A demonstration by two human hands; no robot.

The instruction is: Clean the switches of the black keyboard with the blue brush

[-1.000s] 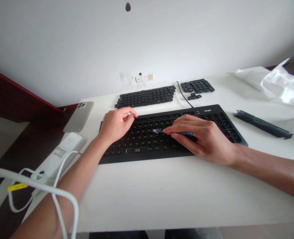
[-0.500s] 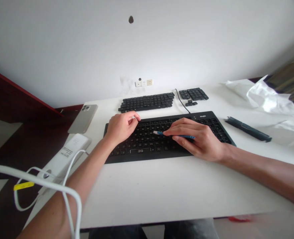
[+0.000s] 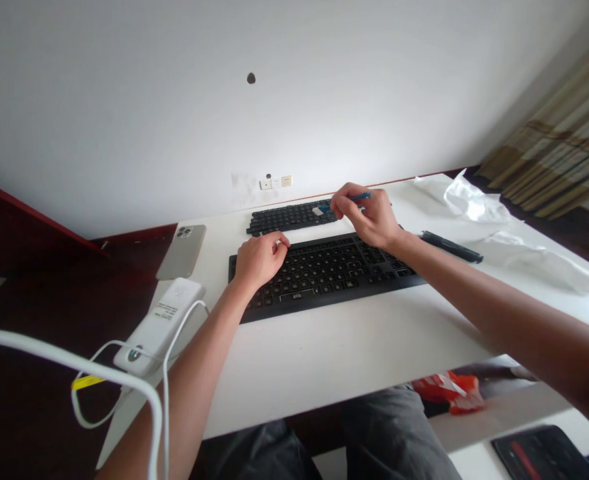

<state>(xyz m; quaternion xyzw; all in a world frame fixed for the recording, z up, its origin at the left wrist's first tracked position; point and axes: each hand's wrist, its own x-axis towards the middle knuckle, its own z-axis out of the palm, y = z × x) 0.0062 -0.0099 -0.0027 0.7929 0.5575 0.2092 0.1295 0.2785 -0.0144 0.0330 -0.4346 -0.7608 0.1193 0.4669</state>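
Note:
A black keyboard (image 3: 324, 273) with its keycaps off lies on the white desk. My left hand (image 3: 262, 259) rests on its far left part, fingers curled over the edge and holding it. In my right hand (image 3: 367, 217) is a small blue brush (image 3: 320, 211) with a pale tip. This hand is raised over the far side of the keyboard, and the brush tip appears in front of a block of black keycaps (image 3: 289, 216) laid out behind. Whether the tip touches anything I cannot tell.
A phone (image 3: 182, 252) and a white power strip (image 3: 159, 327) with white cables are at the left. To the right lie a long black piece (image 3: 452, 247) and crumpled white plastic (image 3: 474, 200). A red bag (image 3: 449, 392) is below the desk's front edge.
My right hand has lifted with the brush from the middle of the keyboard, going up and away towards the keycaps. The left hand keeps its place on the keyboard. The view has turned right.

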